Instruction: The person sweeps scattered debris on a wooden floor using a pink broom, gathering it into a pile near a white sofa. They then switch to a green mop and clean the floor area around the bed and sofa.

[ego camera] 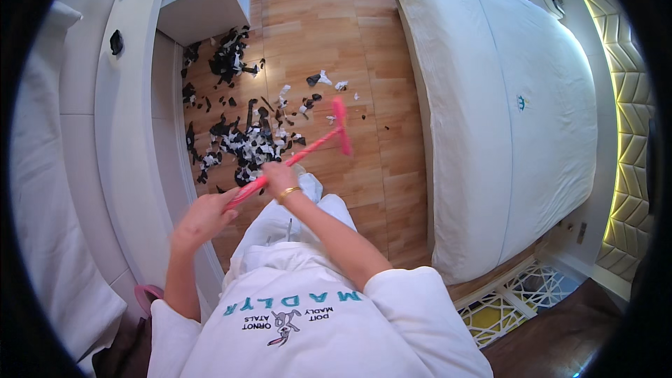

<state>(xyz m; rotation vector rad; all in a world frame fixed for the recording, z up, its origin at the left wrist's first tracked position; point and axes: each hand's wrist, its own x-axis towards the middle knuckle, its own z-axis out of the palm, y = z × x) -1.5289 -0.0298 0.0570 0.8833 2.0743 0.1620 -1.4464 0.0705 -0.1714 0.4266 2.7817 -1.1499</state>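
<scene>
My left hand [205, 218] grips the upper end of a pink pole [304, 153]. Farther down the same pole, my right hand [282, 181] is closed around it, a gold-coloured bracelet on that wrist. At the far end, a pink T-shaped head [342, 126], slightly blurred, is over the wood floor. It looks like a broom or squeegee; the picture does not settle which. Black and white scraps [254, 144] lie in a heap beyond my hands. A darker pile of scraps [229, 58] is near the cabinet, and loose pieces [324, 78] are scattered near the pole's head.
A bed with a white cover [472, 115] stands along the right. On the left runs a long white ledge [128, 115] bearing a small black object [116, 42]. A white cabinet [202, 10] juts out at the upper left. A white lattice panel [504, 307] is at the lower right.
</scene>
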